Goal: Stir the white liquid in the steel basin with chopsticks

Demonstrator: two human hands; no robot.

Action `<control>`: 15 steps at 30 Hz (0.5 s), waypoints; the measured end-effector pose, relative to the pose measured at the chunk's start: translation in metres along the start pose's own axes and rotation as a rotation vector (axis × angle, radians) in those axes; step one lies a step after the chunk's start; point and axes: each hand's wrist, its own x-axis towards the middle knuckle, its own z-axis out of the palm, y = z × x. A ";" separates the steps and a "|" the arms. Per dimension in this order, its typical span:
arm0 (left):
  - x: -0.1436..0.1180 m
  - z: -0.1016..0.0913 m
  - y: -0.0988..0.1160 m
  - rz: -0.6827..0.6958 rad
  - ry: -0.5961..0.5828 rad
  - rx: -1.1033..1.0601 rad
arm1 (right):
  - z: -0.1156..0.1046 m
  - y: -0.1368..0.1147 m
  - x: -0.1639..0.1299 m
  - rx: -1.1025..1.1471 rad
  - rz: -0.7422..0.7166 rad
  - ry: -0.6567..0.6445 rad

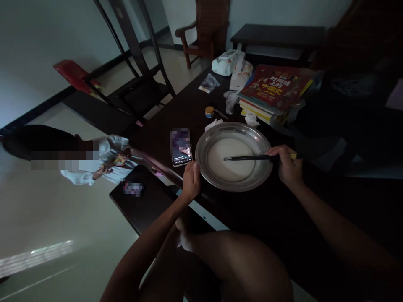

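A wide metal basin stands on the dark table, with a milky white liquid or batter in its bottom. My right hand is closed around a pair of dark chopsticks with yellowish ends. Their tips reach into the white mixture near the middle of the basin. At the basin's left rim, my left hand grips the edge, though its fingers are partly hidden. Just beyond that hand lies a lit phone, its screen partly blurred.
Behind the basin are a small jar, crumpled tissue, stacked books and plastic bags. A person holding a snack packet is at the left, by a dark bench. Chairs stand farther back.
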 end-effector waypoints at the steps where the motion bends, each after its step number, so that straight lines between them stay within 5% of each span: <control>1: 0.000 0.000 0.000 0.000 -0.002 -0.003 | 0.000 0.000 0.000 0.010 0.001 0.015; 15: -0.001 -0.001 0.001 -0.007 -0.005 -0.008 | 0.001 -0.003 -0.001 -0.037 0.023 -0.041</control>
